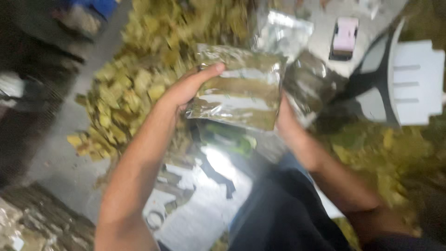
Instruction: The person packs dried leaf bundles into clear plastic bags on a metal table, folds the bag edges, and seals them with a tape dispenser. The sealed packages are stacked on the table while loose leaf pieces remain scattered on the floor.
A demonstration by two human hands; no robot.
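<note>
Two hands: both mine, grasping one bag.
Leaves [125, 93]: heaped on floor, left of bag.
Left hand [186, 88]: I clasp bag's left edge.
Bag [239, 93]: clear, leaf-filled, held mid-air between hands.
Right hand [285, 122]: I grip bag's right edge.
Chair [409, 81]: white, far right.

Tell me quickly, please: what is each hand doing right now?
Left hand: closed on the left edge of the clear packet of leaves.
Right hand: holds the same packet's right edge; fingers hidden behind it.
</note>
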